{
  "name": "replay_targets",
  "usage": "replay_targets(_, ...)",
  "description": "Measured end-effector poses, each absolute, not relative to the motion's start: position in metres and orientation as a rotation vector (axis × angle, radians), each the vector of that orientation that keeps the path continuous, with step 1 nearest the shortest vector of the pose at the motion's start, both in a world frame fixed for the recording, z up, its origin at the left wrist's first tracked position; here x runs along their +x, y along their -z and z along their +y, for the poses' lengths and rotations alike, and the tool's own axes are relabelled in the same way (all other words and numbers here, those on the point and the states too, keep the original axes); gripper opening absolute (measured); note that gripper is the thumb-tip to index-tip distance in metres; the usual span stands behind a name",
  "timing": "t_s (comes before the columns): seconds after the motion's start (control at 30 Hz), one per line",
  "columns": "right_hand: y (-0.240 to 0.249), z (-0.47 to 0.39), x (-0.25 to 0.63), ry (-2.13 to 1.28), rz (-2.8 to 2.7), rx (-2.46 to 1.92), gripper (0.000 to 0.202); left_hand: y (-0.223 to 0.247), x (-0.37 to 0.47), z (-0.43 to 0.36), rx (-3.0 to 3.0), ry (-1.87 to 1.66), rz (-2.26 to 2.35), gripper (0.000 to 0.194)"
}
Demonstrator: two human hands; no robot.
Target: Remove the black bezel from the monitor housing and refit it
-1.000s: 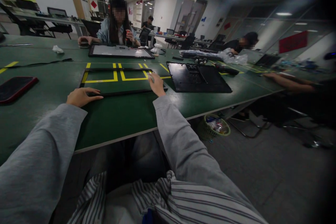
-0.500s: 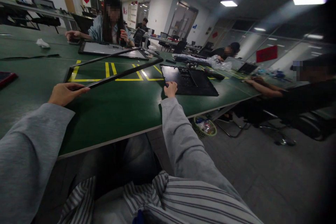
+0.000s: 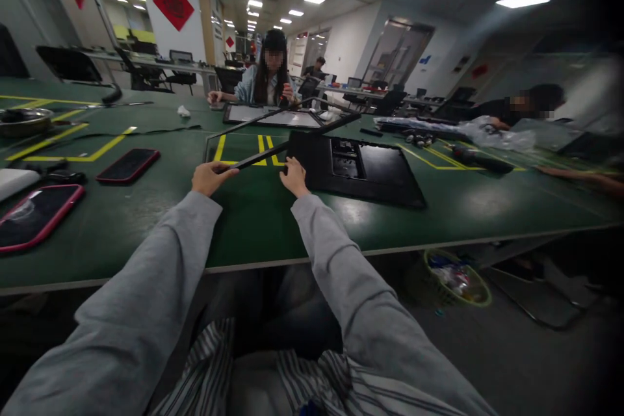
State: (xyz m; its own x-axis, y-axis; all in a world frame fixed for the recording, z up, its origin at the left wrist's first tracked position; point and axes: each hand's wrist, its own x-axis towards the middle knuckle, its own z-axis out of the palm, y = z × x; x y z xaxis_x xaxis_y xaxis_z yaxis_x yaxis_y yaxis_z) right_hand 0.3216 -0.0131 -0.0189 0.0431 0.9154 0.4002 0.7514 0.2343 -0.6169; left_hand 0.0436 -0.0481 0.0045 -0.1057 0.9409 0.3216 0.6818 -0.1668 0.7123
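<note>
My left hand (image 3: 209, 179) is closed on the near corner of a thin black rectangular frame (image 3: 266, 155), thumb along its bar. The frame is tilted, its far end raised over the table. My right hand (image 3: 295, 177) is at the near left edge of a black rectangular panel (image 3: 312, 159), fingers bent against that edge; the fingertips' hold is partly hidden. Lying on the green table (image 3: 258, 221), the panel has a recessed opening in its middle and a glossy area towards its right.
Two red-edged phones, a nearer one (image 3: 41, 218) and a farther one (image 3: 127, 166), lie left, near a metal bowl (image 3: 26, 123). Across the table a person (image 3: 273, 71) sits behind a flat screen panel (image 3: 292, 118). Clear plastic wrap (image 3: 487, 136) lies right; a basket (image 3: 480, 299) stands below.
My view has swung left. The black panel has turned about, its glossy area now on the right instead of the left. My left hand still holds the frame, and my hands are closer together.
</note>
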Motion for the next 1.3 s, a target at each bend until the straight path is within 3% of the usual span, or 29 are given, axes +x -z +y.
replay_targets(0.1,0.013,0.000,0.260,-0.459,-1.742,-1.329,0.031,-0.008,0.041,-0.051,1.883,-1.268,1.766,0.045)
replay_targets(0.2,0.001,0.013,0.266,-0.598,-1.518,-1.134,0.028,-0.012,0.041,-0.055,1.919,-1.375,1.806,0.041)
replay_targets(0.4,-0.017,-0.008,0.454,-0.785,-0.693,-1.106,0.018,-0.016,0.054,-0.064,2.156,-1.398,1.864,0.035)
replay_targets(0.57,-0.024,-0.052,0.571,-0.931,-0.688,-0.989,0.044,-0.016,0.081,-0.072,2.394,-1.229,1.717,0.032)
replay_targets(0.77,0.001,-0.054,0.599,-0.642,-0.874,-1.299,0.031,-0.008,0.105,-0.074,2.535,-1.003,1.564,0.035)
replay_targets(1.0,0.032,-0.041,0.619,-0.166,-1.033,-1.400,0.034,0.002,0.116,-0.069,2.549,-0.888,1.551,0.039)
replay_targets(1.3,0.046,-0.031,0.622,-0.187,-1.019,-1.525,0.037,0.009,0.114,-0.062,2.504,-1.026,1.451,0.031)
